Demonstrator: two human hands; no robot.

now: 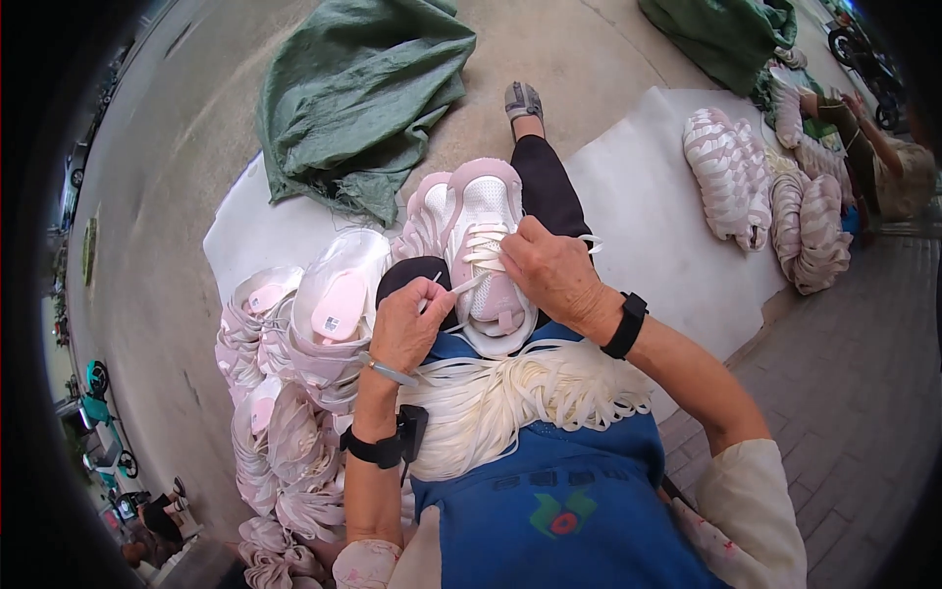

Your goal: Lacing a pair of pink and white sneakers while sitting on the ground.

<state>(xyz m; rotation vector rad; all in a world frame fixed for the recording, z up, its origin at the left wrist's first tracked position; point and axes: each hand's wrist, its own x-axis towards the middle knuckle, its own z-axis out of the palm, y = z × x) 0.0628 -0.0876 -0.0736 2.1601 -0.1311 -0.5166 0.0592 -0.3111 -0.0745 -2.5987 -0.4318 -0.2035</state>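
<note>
A pink and white shoe upper point(487, 201) rests on my lap, its toe pointing away from me. A cream shoelace point(469, 284) is threaded through its eyelets. My left hand point(404, 326) is closed in a pinch on a lace end, left of the shoe's opening. Over the right side of the lacing, my right hand point(551, 265) has its fingers closed on the lace, with a tip sticking out beyond the hand. A thick bundle of loose cream laces point(530, 393) lies across my blue apron point(549, 481).
Nested pink and white shoe uppers point(285, 432) are piled at my left. A green sack point(363, 98) lies ahead on the white sheet point(628, 167). More stacked uppers point(726, 177) sit at the right, near another person point(898, 182). Scooters point(98, 407) stand far left.
</note>
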